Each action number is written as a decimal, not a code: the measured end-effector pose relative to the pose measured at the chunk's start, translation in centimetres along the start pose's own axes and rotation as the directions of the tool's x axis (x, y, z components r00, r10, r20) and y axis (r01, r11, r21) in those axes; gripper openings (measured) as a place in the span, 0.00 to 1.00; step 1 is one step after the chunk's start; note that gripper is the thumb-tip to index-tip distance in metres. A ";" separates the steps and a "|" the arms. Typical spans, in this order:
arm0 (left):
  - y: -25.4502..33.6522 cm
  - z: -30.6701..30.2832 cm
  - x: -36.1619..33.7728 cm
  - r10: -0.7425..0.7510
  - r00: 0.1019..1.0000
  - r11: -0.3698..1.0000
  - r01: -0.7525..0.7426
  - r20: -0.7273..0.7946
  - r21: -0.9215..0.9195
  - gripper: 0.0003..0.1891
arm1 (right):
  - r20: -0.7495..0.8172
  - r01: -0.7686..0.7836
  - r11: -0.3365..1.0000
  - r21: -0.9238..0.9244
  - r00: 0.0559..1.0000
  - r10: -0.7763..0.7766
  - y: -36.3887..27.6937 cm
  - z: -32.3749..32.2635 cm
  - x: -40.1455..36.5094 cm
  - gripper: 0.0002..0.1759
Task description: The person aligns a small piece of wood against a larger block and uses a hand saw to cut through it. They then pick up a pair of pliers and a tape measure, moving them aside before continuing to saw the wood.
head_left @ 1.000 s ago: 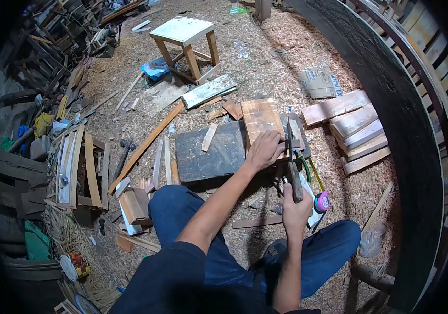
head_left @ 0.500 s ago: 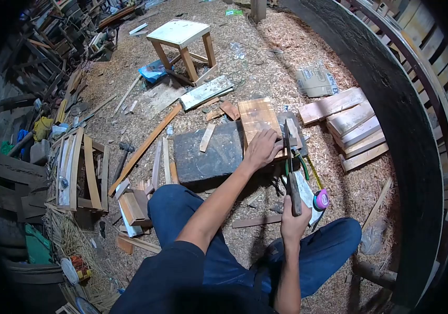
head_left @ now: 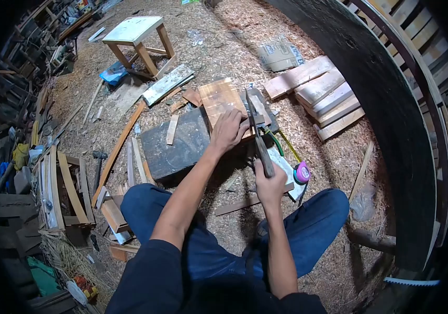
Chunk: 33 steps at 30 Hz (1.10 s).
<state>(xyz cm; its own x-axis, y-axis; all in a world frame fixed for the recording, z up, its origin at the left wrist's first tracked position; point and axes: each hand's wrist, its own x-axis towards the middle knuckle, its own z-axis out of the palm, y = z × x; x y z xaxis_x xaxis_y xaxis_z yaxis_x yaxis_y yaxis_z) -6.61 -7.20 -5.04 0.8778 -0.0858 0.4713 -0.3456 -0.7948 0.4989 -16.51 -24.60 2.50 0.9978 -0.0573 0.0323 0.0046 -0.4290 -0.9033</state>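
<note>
The person sits on the floor [head_left: 219, 47], which is strewn with wood shavings. The left hand [head_left: 228, 128] lies palm down with its grip released, pressing on a light-brown rectangular wooden board [head_left: 217, 97]. The board rests on a dark grey flat slab [head_left: 174, 146]. The right hand [head_left: 270, 184] has its grip clenched around the handle of a long dark-bladed tool [head_left: 258, 138]. The blade runs along the board's right edge, just beside the left fingers. A round pink tape measure [head_left: 302, 172] lies near the right hand. Pale stacked planks [head_left: 321, 94] sit well apart to the right.
</note>
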 end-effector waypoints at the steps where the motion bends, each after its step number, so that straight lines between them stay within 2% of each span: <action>1: -0.2 0.2 0.0 0.008 1.000 1.000 -0.008 0.000 -0.002 0.13 | -0.008 0.001 1.000 0.001 1.000 -0.001 -0.1 0.4 0.7 0.18; 3: -0.4 0.2 0.5 0.006 0.999 0.999 -0.007 -0.053 -0.034 0.13 | 0.010 0.027 1.000 0.006 1.000 -0.027 -0.5 1.2 1.6 0.18; 5: -0.2 0.2 0.0 0.009 0.999 1.000 -0.009 -0.035 -0.016 0.13 | -0.009 0.037 0.999 -0.013 0.999 -0.037 -0.2 0.7 0.0 0.18; 7: -0.3 0.1 0.3 -0.033 0.999 0.998 0.032 -0.011 -0.061 0.14 | 0.000 -0.018 0.996 0.089 1.000 0.019 -0.4 -0.1 -1.9 0.17; 9: -0.4 0.2 0.0 -0.047 0.998 0.998 0.048 0.046 -0.030 0.14 | -0.016 -0.024 0.998 0.052 1.000 0.024 -0.9 -0.3 -1.9 0.16; 11: -0.5 0.3 0.3 -0.007 1.000 1.000 0.007 -0.015 -0.020 0.13 | -0.016 -0.032 0.999 0.017 0.999 0.033 -1.6 -0.2 -0.4 0.17; 15: -0.5 0.5 0.3 0.006 1.000 0.999 -0.007 -0.030 -0.032 0.13 | 0.009 0.003 0.999 0.035 1.000 -0.004 -1.1 -1.2 -1.6 0.17; 17: -0.6 0.3 0.6 0.007 0.998 0.999 -0.009 -0.056 -0.035 0.13 | 0.031 -0.042 0.998 0.055 0.999 0.041 -1.9 -2.0 -2.6 0.17; 19: -0.4 0.4 0.2 -0.006 1.000 1.000 0.007 -0.013 0.014 0.14 | -0.023 0.016 1.000 0.022 1.000 -0.015 -1.6 -2.1 -3.1 0.18; 23: -0.1 0.3 0.3 0.020 1.000 1.000 -0.020 0.005 0.014 0.14 | 0.037 -0.052 0.999 0.004 0.998 0.052 -1.1 0.0 2.3 0.18; 25: 0.0 0.3 0.3 -0.035 0.999 0.999 0.035 -0.023 -0.001 0.13 | 0.027 -0.030 0.999 0.025 0.999 0.029 -1.0 -0.2 1.4 0.17; 28: -0.3 0.4 0.3 0.011 0.999 1.000 -0.012 -0.050 -0.018 0.13 | -0.016 0.015 0.997 0.070 1.000 -0.014 -0.4 -0.9 -1.6 0.15; 31: -0.9 0.9 0.3 -0.019 1.000 1.000 0.019 0.001 0.002 0.14 | 0.005 -0.020 1.000 0.007 1.000 0.020 -1.5 -1.3 -1.5 0.14; 33: -0.9 1.0 0.3 -0.035 0.999 0.999 0.034 0.042 0.019 0.14 | -0.015 0.010 1.000 0.006 1.000 -0.010 -2.1 -2.0 -1.1 0.14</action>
<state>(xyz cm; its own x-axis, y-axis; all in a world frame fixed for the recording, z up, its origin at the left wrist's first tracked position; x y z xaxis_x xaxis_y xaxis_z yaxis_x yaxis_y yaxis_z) -5.69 -7.12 -6.10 0.9023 -0.0834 0.4229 -0.3093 -0.8087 0.5004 -17.78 -25.48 5.18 0.9967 -0.0664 0.0477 0.0151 -0.4238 -0.9056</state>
